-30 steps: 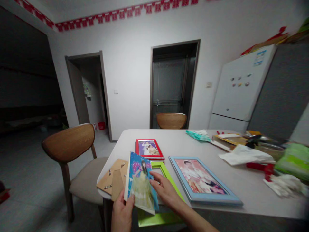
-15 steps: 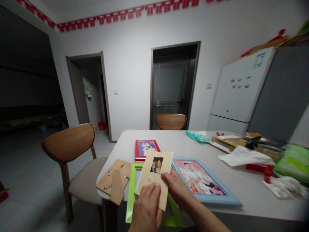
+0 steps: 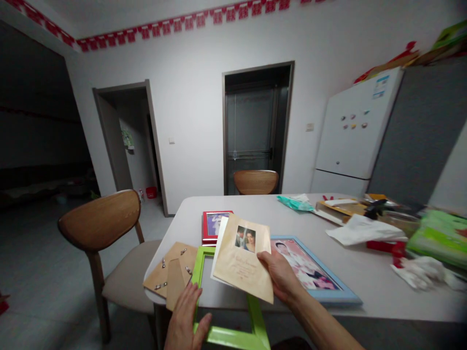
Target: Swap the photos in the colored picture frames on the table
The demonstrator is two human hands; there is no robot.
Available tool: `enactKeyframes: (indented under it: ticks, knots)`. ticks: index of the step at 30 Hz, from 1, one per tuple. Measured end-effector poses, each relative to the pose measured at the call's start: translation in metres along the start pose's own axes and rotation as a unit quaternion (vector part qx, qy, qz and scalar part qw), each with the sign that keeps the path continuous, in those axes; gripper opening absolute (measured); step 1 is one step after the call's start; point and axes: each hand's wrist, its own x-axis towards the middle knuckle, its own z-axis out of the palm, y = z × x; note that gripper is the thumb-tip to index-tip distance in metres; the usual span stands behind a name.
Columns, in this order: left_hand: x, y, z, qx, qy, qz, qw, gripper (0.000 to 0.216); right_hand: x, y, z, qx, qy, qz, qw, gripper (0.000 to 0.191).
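Note:
My right hand (image 3: 282,278) is closed on a beige card (image 3: 243,257) that bears a small photo of a couple, with a white sheet tucked behind it. It holds them tilted above a lime green picture frame (image 3: 226,321), which lies over the table's near edge. My left hand (image 3: 184,321) rests on the frame's left side, fingers stretched out and apart. Just left of the frame lies its brown backing board (image 3: 168,274) with metal clips.
A red framed photo (image 3: 215,226) and a blue framed photo (image 3: 314,272) lie on the white table (image 3: 365,272). Papers, a teal cloth (image 3: 295,202) and green packs (image 3: 440,233) crowd the right side. Wooden chairs stand at left (image 3: 102,228) and far side (image 3: 255,181). A white fridge (image 3: 355,131) is at right.
My left hand let go of the card and dropped onto the green frame. My right hand now holds the card alone, shifted right and tilted. The blue-green photo seen earlier is out of sight.

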Motion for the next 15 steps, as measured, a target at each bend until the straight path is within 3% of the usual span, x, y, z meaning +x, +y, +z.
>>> enactKeyframes:
  ticks: [3,6,8,11,13,15]
  knots:
    - [0.007,0.028,0.02,0.021,0.012,-0.006,1.0,0.042,-0.001,-0.001,0.005,0.003,-0.005,-0.019,1.0,0.048]
    - [0.016,0.036,0.016,0.004,0.013,-0.008,1.0,0.043,-0.003,-0.002,0.006,-0.008,-0.005,-0.026,1.0,0.051]
    - [0.017,0.022,0.003,0.001,0.019,-0.034,0.999,0.043,-0.005,-0.004,0.005,-0.013,0.0,-0.025,1.0,0.052]
    - [0.012,-0.013,-0.012,0.026,0.012,-0.135,0.99,0.045,-0.006,-0.005,0.002,-0.01,-0.003,-0.027,1.0,0.053]
    - [0.006,-0.032,-0.014,0.043,-0.013,-0.2,0.979,0.048,-0.006,-0.004,0.001,-0.008,-0.007,-0.031,0.999,0.054]
    - [0.001,-0.036,-0.009,0.044,-0.028,-0.221,0.974,0.052,-0.005,-0.001,0.002,-0.021,-0.002,-0.034,0.999,0.054]
